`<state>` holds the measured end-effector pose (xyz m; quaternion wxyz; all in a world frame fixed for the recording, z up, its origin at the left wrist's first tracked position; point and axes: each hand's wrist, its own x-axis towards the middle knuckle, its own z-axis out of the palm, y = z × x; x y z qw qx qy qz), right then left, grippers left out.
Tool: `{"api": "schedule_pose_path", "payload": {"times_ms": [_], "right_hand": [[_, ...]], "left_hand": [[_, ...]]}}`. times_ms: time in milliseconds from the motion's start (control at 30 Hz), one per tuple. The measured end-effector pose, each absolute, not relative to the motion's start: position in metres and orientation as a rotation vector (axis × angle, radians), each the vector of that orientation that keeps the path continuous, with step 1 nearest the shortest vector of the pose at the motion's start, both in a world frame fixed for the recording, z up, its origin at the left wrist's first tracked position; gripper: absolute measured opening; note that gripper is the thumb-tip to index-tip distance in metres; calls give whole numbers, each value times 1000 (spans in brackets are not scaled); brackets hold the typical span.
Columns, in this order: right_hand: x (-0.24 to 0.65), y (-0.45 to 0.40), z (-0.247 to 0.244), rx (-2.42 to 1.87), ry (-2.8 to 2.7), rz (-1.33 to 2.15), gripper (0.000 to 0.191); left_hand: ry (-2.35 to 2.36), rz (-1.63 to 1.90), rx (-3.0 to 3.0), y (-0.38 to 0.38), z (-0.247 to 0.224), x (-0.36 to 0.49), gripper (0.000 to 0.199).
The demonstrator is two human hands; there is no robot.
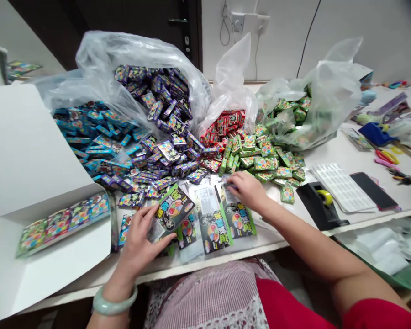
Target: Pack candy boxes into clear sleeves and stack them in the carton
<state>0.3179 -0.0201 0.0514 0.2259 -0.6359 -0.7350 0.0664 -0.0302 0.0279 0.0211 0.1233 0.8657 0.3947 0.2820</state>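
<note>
My left hand [140,235] is closed on a black-and-green printed card [176,208], with the thumb near its lower side and the fingers at its left edge. Beneath and beside it lie more such cards, one in the middle [214,230] and another to the right [239,220]. My right hand [246,189] pinches something small and dark above the right-hand card; its kind is hidden by the fingers. Just beyond that hand are small green candy boxes [265,163]. Purple boxes [169,151] and red boxes [228,125] are heaped farther back.
Blue boxes [99,132] fill the back left. Clear plastic bags [123,48] stand behind the heaps. An open white carton [30,151] at left holds a wrapped row of boxes [65,219]. Right are a tape dispenser [320,205], label sheets [342,187] and a phone [373,190].
</note>
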Motion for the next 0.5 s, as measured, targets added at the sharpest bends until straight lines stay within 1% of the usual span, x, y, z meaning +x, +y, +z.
{"api": "schedule_pose_path", "payload": {"times_ms": [67,133,300,333,367,467,500], "right_hand": [[317,-35,50,-1677,-2149,305,44],[323,-39,54,-1604,-2159,446,62],[348,-22,58,-1666,-2276,540,89],[349,-20,55,-1668,-2328,567,91],[349,-18,52,-1656,-2367,589,88],[340,-20,51,-1583,-2321,548,71],[337,-22,54,-1551,-2258,507,68]], "left_hand": [[1100,797,2547,28,22,-26,78],[1054,784,2573,28,24,-23,78],[999,736,2613,27,29,-21,78],[981,700,2605,26,29,-20,78],[964,664,2593,25,29,-18,79],[935,608,2569,20,30,-14,80],[931,601,2567,19,31,-13,81]]}}
